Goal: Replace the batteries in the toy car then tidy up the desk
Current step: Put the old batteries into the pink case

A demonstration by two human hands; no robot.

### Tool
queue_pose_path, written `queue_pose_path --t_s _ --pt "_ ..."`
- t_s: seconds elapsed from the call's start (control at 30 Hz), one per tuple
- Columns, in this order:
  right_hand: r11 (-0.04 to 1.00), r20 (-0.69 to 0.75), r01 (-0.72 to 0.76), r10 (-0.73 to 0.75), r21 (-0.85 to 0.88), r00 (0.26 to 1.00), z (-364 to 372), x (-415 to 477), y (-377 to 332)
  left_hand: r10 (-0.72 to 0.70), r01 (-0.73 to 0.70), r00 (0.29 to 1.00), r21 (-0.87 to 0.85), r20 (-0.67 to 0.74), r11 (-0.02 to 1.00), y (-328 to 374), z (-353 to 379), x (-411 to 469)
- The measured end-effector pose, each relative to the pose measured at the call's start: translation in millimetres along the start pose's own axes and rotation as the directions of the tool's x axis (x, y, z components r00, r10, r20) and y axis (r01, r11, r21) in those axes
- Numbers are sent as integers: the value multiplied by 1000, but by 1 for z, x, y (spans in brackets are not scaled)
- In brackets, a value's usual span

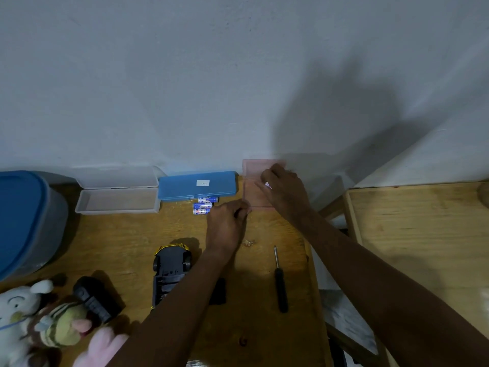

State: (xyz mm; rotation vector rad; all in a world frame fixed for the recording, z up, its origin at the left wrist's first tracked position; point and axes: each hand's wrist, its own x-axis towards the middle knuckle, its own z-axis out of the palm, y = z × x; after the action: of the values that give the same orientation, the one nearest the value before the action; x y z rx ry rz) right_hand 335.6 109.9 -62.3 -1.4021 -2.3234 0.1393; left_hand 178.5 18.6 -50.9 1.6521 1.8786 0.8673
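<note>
Yellow plastic toy car (172, 271), likely light, rigid, best held by its sides; beyond it left hand (227, 223) pinched pink translucent box (252, 169), right hand (284, 192), grasp unclear

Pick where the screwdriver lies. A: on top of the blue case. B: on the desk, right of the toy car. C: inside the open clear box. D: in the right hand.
B: the screwdriver lies flat on the desk, to the right of the upturned toy car, apart from it.
</note>
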Motion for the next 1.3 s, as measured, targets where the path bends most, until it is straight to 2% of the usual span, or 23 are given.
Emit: queue_pose_path --t_s 0.13,0.23,0.53,0.67,0.77,0.87,0.93,1.0,1.1,1.3 --pt "1000 141 9 -11 15 990 0 6 -6 16 -16 1000 -4 -16 1000 -2 2 -1" --pt "999 143 49 -48 -5 988 -7 6 -14 22 -22 999 -10 -24 1000 -1 2 0" --pt "988 199 75 -101 137 975 -7 7 -12 44 -45 999 -11 -30 999 -5 2 1" --pt "977 179 50 -89 209 980 -7 6 -9 49 -49 998 -3 -30 999 -4 2 2" --pt "980 94 41 -61 195 994 -11 -2 -9 26 -27 999 -12 -30 1000 -1 2 1" --pt "994 -197 68 -49 89 979 -20 -13 -11 3 -3 1000 0 -20 1000 -1 3 -1" --pt "998 -316 -40 55 54 947 -30 -14 -15 5 -5 1000 4 -16 1000 -1 2 -1" --pt "989 -252 -141 149 48 956 -37 -11 -16 -2 3 1000 8 -22 1000 1 2 -3" --pt "988 -95 -151 153 26 984 -37 -10 -12 -22 23 999 23 -26 999 3 3 -6" --pt "991 -66 -123 126 53 990 -37 -27 -14 -73 75 996 44 -50 996 6 7 -9"
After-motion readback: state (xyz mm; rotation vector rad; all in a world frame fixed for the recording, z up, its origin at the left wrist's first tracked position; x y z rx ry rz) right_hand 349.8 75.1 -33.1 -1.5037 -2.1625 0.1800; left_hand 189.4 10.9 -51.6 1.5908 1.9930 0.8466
